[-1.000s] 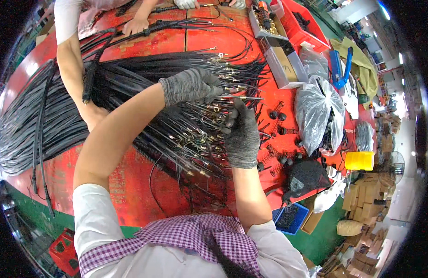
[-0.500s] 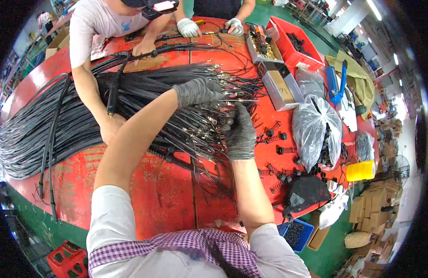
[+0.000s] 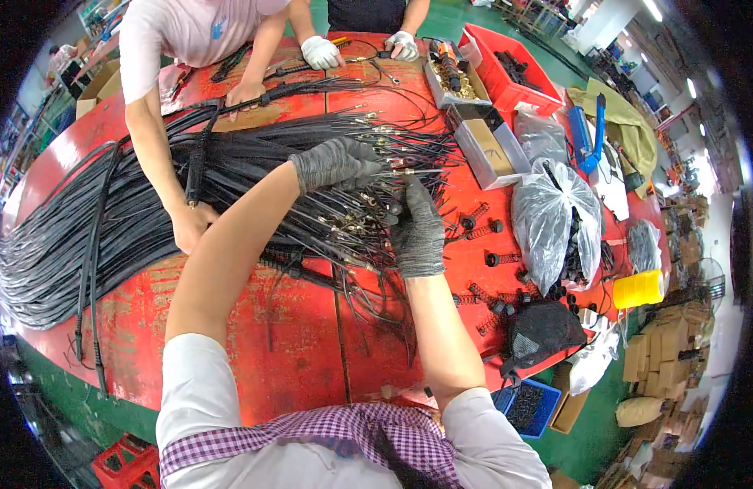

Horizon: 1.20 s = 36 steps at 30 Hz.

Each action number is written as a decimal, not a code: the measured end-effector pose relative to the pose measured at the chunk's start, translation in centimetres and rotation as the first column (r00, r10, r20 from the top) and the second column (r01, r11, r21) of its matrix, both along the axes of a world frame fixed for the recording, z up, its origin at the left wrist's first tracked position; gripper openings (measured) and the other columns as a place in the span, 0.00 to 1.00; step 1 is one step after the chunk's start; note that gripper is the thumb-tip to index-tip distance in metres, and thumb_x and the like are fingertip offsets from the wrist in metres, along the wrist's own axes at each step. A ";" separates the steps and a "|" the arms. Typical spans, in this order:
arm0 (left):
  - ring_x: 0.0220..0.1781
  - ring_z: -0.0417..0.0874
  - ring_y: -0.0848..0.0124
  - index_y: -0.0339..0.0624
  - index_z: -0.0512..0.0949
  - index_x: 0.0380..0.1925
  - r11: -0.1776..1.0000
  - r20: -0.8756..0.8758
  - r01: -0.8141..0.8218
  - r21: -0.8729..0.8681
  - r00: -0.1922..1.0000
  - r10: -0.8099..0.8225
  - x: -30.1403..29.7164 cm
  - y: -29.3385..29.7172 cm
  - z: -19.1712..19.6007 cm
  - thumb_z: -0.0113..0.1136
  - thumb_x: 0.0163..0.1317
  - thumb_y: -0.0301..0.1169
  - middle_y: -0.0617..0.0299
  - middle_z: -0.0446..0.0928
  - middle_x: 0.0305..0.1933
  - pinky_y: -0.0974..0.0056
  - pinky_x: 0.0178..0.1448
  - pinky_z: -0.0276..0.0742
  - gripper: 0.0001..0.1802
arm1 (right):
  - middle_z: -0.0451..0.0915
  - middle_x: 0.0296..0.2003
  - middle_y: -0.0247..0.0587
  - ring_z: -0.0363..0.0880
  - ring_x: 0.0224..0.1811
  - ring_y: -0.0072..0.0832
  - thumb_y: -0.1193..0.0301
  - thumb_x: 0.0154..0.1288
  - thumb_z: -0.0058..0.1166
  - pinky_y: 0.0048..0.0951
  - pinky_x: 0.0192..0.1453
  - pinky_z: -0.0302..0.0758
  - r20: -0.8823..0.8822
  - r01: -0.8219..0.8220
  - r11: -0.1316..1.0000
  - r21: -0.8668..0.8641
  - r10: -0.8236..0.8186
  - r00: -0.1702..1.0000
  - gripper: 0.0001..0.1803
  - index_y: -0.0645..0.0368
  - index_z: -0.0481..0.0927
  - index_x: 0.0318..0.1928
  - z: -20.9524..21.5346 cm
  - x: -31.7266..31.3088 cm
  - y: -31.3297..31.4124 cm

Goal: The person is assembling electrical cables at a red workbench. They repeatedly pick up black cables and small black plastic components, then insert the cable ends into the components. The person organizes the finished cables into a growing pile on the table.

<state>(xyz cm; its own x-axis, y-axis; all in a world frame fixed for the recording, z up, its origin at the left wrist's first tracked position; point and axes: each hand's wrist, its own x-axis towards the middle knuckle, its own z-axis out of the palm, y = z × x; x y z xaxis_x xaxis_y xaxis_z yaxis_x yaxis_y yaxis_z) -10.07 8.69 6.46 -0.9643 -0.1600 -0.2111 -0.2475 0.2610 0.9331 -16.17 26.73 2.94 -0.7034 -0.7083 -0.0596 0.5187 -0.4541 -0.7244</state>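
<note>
Cables (image 3: 254, 163) lay across the bench (image 3: 254, 359) as I watched remotely; left hand (image 3: 340, 165) fingers pinched a metal rod (image 3: 417, 171) above them, right hand's (image 3: 417, 232) grip unclear. Blue print (image 3: 217, 30) marked a co-worker's shirt (image 3: 181, 41).

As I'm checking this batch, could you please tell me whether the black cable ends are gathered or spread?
Spread: the cable ends fan out over the red table, pointing at differing angles.
</note>
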 end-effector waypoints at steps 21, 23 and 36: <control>0.15 0.67 0.80 0.42 0.77 0.29 0.996 0.011 -0.076 0.047 0.997 0.075 0.1 0.4 -0.4 0.56 0.58 0.38 0.68 0.71 0.17 0.74 0.18 0.62 0.11 | 0.72 0.27 0.30 0.67 0.25 0.17 0.72 0.61 0.49 0.17 0.25 0.66 0.038 0.070 0.998 -0.009 -0.069 0.997 0.13 0.60 0.73 0.46 -0.3 0.0 0.2; 0.15 0.67 0.80 0.42 0.76 0.27 0.996 -0.001 -0.069 0.054 0.998 0.069 0.3 0.4 -0.5 0.56 0.58 0.38 0.67 0.71 0.17 0.74 0.18 0.62 0.11 | 0.72 0.27 0.29 0.67 0.24 0.17 0.72 0.61 0.49 0.18 0.25 0.66 0.025 0.061 0.998 0.017 -0.061 0.998 0.12 0.60 0.74 0.45 0.1 0.0 0.3; 0.16 0.68 0.80 0.42 0.75 0.24 0.999 0.030 -0.045 -0.012 0.999 0.045 0.6 0.8 0.1 0.54 0.59 0.38 0.68 0.71 0.17 0.74 0.18 0.64 0.12 | 0.72 0.23 0.28 0.66 0.21 0.16 0.66 0.62 0.49 0.16 0.23 0.65 0.075 0.134 0.990 0.040 -0.137 0.988 0.07 0.55 0.75 0.34 0.4 0.5 -0.3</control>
<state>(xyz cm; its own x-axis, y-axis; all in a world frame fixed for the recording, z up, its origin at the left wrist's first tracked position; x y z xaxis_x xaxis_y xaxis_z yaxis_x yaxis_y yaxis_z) -9.44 9.49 6.52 -0.9491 -0.2060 -0.2381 -0.2877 0.2596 0.9219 -15.68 26.45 3.34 -0.7849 -0.6034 -0.1406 0.5093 -0.4991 -0.7011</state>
